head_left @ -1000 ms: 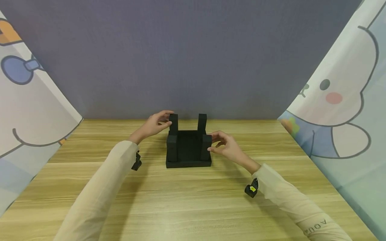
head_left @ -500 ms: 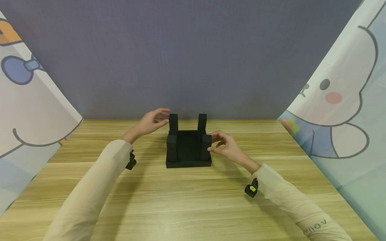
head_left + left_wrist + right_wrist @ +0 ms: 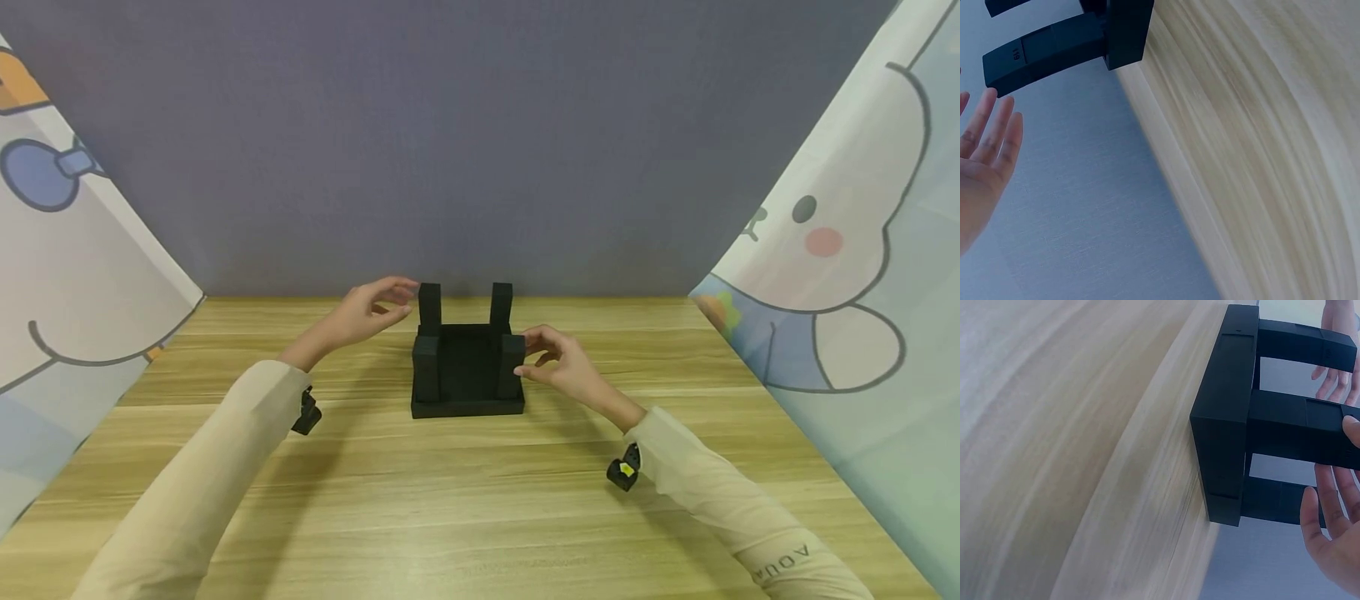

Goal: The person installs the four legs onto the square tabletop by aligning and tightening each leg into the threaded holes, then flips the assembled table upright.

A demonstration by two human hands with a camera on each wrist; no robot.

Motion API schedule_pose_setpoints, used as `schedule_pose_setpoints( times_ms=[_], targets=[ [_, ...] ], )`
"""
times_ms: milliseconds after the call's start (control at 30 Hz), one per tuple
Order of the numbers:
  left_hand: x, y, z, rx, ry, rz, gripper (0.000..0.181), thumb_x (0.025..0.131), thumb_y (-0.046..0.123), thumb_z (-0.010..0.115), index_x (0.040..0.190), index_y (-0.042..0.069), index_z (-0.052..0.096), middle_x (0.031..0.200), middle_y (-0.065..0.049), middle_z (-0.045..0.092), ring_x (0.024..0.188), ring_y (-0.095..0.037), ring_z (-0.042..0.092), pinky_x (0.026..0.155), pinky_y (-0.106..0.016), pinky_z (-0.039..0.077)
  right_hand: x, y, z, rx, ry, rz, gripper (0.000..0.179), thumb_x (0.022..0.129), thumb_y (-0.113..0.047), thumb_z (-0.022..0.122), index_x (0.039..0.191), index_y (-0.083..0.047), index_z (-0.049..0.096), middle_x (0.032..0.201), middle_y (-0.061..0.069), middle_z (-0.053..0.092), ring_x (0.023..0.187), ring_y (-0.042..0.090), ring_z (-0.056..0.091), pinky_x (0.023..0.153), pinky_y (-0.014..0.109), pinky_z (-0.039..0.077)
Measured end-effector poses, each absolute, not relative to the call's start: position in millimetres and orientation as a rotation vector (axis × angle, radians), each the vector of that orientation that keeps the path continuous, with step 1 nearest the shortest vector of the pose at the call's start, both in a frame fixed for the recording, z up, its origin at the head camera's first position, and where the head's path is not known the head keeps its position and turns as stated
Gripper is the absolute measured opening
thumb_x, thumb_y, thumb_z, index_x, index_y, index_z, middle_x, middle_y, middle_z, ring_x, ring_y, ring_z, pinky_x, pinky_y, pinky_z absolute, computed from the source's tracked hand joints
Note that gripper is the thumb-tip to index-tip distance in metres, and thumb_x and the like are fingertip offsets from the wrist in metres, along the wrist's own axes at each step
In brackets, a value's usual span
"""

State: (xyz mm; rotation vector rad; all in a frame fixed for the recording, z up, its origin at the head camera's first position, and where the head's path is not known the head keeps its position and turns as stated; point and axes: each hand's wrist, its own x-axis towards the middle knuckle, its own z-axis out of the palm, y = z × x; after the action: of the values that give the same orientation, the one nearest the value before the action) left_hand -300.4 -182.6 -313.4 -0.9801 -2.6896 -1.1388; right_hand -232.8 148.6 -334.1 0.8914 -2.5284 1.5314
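A black square base (image 3: 468,408) lies on the wooden table, with several thick upright legs rising from its corners like a small table turned upside down. My right hand (image 3: 568,367) pinches the front right leg (image 3: 512,367), thumb on the near side and fingers behind. In the right wrist view the thumb lies on that leg (image 3: 1297,425). My left hand (image 3: 360,317) is left of the back left leg (image 3: 431,308), slightly apart from it, with fingers loosely extended. Small markings show on a leg (image 3: 1047,53) in the left wrist view.
A grey-blue panel (image 3: 450,150) stands along the table's back edge. Printed cartoon cloths (image 3: 82,233) hang at both sides. The wooden tabletop (image 3: 450,517) stretches in front of the base. A small black device (image 3: 622,471) is on the right wrist.
My left hand has let go of the back left leg and drawn away leftward. My right hand keeps its place on the front right leg, and the base has stayed put.
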Motion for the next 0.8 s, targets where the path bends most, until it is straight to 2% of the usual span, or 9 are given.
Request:
schedule_pose_setpoints(
  times_ms=[300, 600, 800],
  targets=[
    [-289.8, -189.2, -320.6, -1.022, -2.699, -1.223, 0.041, 0.093, 0.021, 0.054, 0.132, 0.012, 0.045, 0.126, -0.011, 0.053, 0.113, -0.026, 0.053, 0.092, -0.048, 0.044, -232.6, 147.9, -334.3, 0.902, -2.532, 1.507, 0.043, 0.078, 0.003, 0.069, 0.116, 0.007, 0.051, 0.106, 0.022, 0.056, 0.097, 0.037, 0.056, 0.080, 0.057, 0.045],
    [-273.0, -188.6, -324.5, -1.078, -2.650, -1.262, 0.040, 0.093, 0.024, 0.055, 0.130, 0.011, 0.047, 0.125, -0.009, 0.056, 0.110, -0.022, 0.055, 0.089, -0.042, 0.047, -231.7, 147.5, -333.7, 0.887, -2.534, 1.538, 0.041, 0.077, 0.002, 0.069, 0.115, 0.007, 0.052, 0.105, 0.023, 0.056, 0.098, 0.037, 0.056, 0.081, 0.058, 0.045],
    [-264.0, -183.0, -333.9, -1.091, -2.649, -1.303, 0.037, 0.091, 0.022, 0.057, 0.127, 0.014, 0.050, 0.121, -0.001, 0.058, 0.109, -0.017, 0.056, 0.088, -0.039, 0.047, -232.2, 147.6, -335.1, 0.884, -2.523, 1.539, 0.041, 0.077, 0.003, 0.069, 0.114, 0.008, 0.052, 0.106, 0.023, 0.056, 0.097, 0.037, 0.056, 0.080, 0.056, 0.046]
  ],
)
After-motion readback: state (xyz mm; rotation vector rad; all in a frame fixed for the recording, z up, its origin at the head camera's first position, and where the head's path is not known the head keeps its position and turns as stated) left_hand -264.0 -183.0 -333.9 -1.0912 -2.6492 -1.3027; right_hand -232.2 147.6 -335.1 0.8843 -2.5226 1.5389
